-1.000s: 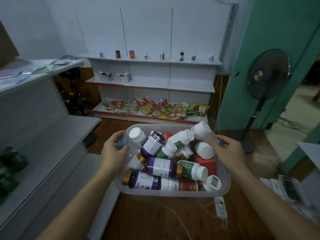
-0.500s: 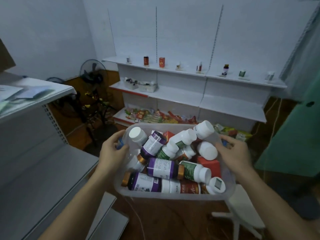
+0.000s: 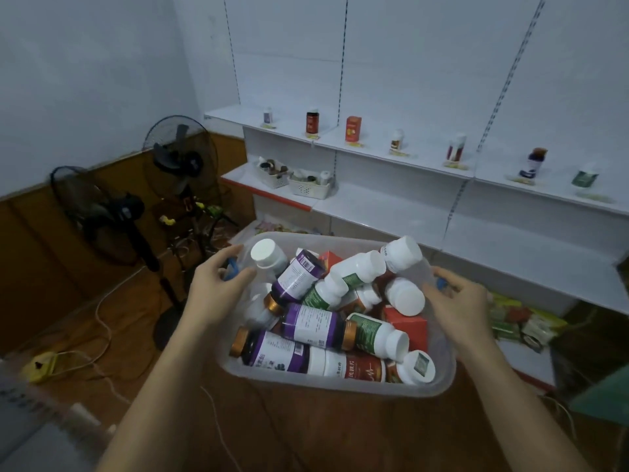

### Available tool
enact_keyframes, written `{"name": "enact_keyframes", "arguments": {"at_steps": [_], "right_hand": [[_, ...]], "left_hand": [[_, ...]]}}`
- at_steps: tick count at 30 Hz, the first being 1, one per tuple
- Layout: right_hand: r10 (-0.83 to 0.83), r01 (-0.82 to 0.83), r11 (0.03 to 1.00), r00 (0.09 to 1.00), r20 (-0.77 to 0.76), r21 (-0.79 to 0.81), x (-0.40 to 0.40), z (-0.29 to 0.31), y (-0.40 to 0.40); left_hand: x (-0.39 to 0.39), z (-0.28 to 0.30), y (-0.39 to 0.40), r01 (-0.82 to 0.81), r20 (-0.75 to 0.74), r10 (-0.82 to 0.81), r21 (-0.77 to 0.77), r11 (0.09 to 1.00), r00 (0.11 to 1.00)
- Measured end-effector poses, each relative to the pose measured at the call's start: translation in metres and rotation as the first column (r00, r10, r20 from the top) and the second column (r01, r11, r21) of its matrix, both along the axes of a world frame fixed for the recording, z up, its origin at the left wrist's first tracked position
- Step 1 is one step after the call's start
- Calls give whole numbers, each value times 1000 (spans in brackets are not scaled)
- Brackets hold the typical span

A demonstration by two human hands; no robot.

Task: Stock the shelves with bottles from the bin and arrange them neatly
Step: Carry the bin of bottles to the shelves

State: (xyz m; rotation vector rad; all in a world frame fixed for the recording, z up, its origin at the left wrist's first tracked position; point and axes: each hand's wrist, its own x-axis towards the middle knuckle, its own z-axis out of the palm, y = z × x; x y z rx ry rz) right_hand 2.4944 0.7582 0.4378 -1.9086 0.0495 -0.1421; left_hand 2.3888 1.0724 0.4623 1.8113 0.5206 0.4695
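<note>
Translucent plastic forms the bin (image 3: 340, 381), which is carried off the floor by both hands and is heaped with bottles (image 3: 308, 323) lying on their sides at mixed angles. The left hand (image 3: 218, 289) is curled over the bin's left rim, fingers wrapped near a blue handle; the right hand (image 3: 457, 301) is gripping the right rim in the same way, so neither hand is free for a bottle.

The shelves (image 3: 391, 212) are seen ahead and to the right of the bin, running away toward the right edge of the view. The top shelf is sparsely set with single upright bottles spaced well apart; the middle shelf holds two small baskets (image 3: 296, 183) at its left end and is otherwise bare.

The bin's long axis is angled roughly along the shelf front, with its far right corner nearest the middle shelf. The right hand is judged the nearer one to the shelves. The coming move is judged to depend on the bin being set down first, since the bottles lie between the two occupied hands.
</note>
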Motion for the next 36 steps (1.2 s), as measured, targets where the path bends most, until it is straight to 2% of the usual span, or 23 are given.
{"name": "enact_keyframes", "arguments": {"at_steps": [10,15,20,25,29,36], "right_hand": [[190,-190,982,982,-24,14,276,-16,129],[253,-253,967,967,-23,-18,417,-5,205],[351,-351,936,936,-10,-36,527,14,291],[429,-428,903,903,33,-28,621,26,385],[457,-451,888,885,91,-87,688,59,459],[461,-440,887,862,210,-144,827,151,609]], "left_hand": [[234,-21,111,-150,-27,150,17,989,988],[346,-14,172,-243,-15,242,-49,969,970],[426,3,238,-367,6,372,-144,919,928],[505,16,323,-401,14,405,-120,908,914],[563,39,401,-379,52,382,-53,924,923],[683,117,548,-425,138,421,5,905,897]]}}
